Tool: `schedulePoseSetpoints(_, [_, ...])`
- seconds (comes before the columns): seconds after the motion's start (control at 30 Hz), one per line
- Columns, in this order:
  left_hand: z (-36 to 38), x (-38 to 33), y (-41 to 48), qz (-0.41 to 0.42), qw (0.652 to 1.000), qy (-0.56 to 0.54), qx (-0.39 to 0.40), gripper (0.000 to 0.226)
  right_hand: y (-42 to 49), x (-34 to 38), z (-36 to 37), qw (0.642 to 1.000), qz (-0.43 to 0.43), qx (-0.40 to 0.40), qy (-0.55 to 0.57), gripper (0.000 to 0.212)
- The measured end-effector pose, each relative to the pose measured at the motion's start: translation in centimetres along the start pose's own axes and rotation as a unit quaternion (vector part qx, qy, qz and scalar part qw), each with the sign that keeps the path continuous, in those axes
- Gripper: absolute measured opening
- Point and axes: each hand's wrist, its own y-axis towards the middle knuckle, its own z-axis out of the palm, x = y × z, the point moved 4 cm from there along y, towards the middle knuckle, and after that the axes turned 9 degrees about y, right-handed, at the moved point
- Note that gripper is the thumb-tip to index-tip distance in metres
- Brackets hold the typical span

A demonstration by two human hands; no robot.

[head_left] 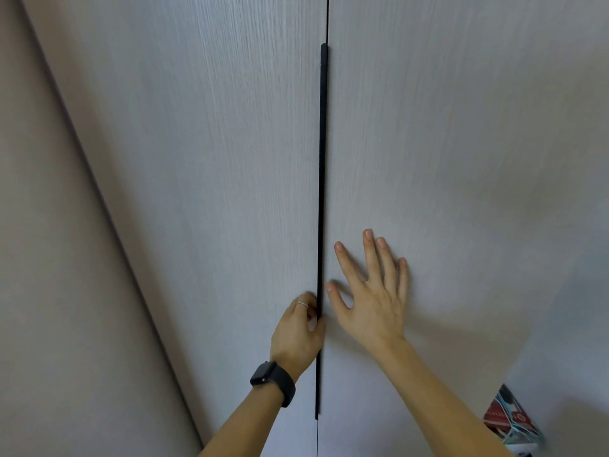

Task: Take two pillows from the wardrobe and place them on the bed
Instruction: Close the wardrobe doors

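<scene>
Two tall, pale wood-grain wardrobe doors fill the view, both shut: the left door (214, 159) and the right door (445, 143). A long black vertical handle (322, 166) runs down the seam between them. My left hand (298, 328), with a ring and a black wristwatch, has its fingers curled around the lower part of that handle. My right hand (372, 288) lies flat with fingers spread on the right door, just beside the seam. No pillows and no bed are in view.
A plain beige wall or side panel (59, 275) runs along the left of the wardrobe. At the bottom right corner sits a red and teal patterned item (509, 420), partly cut off.
</scene>
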Motion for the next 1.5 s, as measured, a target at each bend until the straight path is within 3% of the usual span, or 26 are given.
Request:
schedulePoseSetpoints(0.2, [-0.6,1.6,-1.9,-0.002,0.998,0.045,0.044,0.046,-3.3,-0.5,0.0,0.998,-0.005,0.049,0.029,0.068])
schedulePoseSetpoints(0.37, [-1.0,3.1,-4.2,-0.033,0.996,0.061,0.061,0.044,-8.2,-0.6,0.0,0.988,0.016,0.129,0.078,0.064])
schedulePoseSetpoints(0.53, [-1.2,4.4,-7.7,-0.083,0.991,0.084,0.064,0.043,-13.1,0.1,-0.2,0.957,0.059,0.239,0.151,0.059])
schedulePoseSetpoints(0.77, [-4.1,6.8,-16.1,-0.201,0.969,0.146,0.003,0.042,-16.4,4.6,-0.7,0.896,0.002,0.356,0.267,0.046])
schedulePoseSetpoints(0.9, [-7.0,6.3,-19.4,-0.21,0.939,0.269,-0.05,0.045,-16.6,7.0,-2.3,0.858,-0.025,0.399,0.323,0.038])
schedulePoseSetpoints(1.0, [-10.7,6.3,-20.9,-0.195,0.888,0.404,-0.104,0.046,-15.2,9.0,-3.7,0.824,-0.053,0.425,0.37,0.037])
schedulePoseSetpoints(1.17, [-20.0,6.4,-21.9,-0.194,0.807,0.501,-0.245,0.065,-8.9,13.6,-7.5,0.756,-0.081,0.41,0.504,0.037])
schedulePoseSetpoints(1.27, [-25.4,6.3,-22.0,-0.22,0.759,0.507,-0.343,0.083,-4.1,16.6,-9.4,0.738,-0.079,0.341,0.577,0.041])
schedulePoseSetpoints(1.37, [-29.1,6.3,-21.8,-0.256,0.723,0.497,-0.405,0.088,-1.0,20.5,-9.0,0.705,-0.078,0.333,0.621,0.036])
schedulePoseSetpoints(1.43, [-30.7,6.5,-21.7,-0.256,0.726,0.452,-0.451,0.089,0.1,23.5,-7.9,0.687,-0.079,0.344,0.636,0.037])
schedulePoseSetpoints(1.5, [-32.3,7.3,-21.9,-0.256,0.754,0.345,-0.497,0.092,0.7,26.7,-6.7,0.68,-0.086,0.351,0.638,0.039])
